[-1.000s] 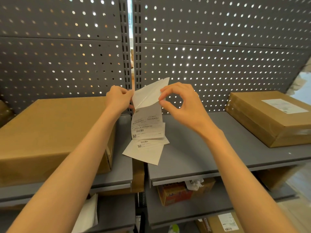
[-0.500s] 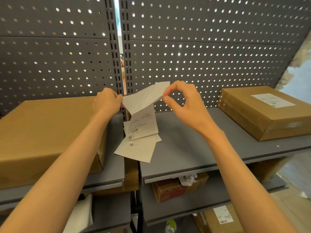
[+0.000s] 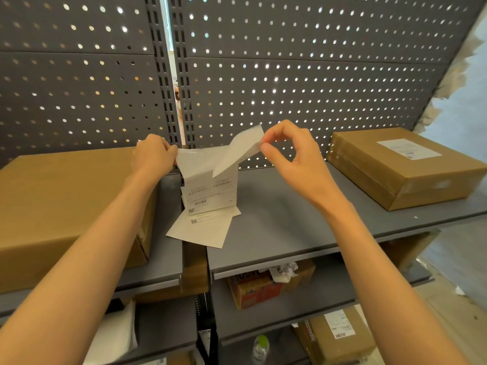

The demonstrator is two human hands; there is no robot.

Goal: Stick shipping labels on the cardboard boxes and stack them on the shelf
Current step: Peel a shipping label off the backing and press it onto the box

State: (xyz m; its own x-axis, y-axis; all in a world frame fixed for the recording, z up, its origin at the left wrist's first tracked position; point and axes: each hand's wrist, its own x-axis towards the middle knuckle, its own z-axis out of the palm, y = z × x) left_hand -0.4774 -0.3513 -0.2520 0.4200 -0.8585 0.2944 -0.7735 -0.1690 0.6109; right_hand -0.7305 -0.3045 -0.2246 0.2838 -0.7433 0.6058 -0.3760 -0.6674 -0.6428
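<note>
A strip of shipping labels (image 3: 210, 191) hangs above the gap between two grey shelf boards (image 3: 284, 227), its lower sheets trailing past the front edge. The left hand (image 3: 154, 156) pinches the strip's upper left edge; the right hand (image 3: 292, 154) pinches the peeled top corner. An unlabelled cardboard box (image 3: 71, 206) sits left, a labelled box (image 3: 405, 167) far right, with bare shelf between them

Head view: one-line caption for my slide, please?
Both hands, left and right, peel a shipping label off its strip between two cardboard boxes.
</note>
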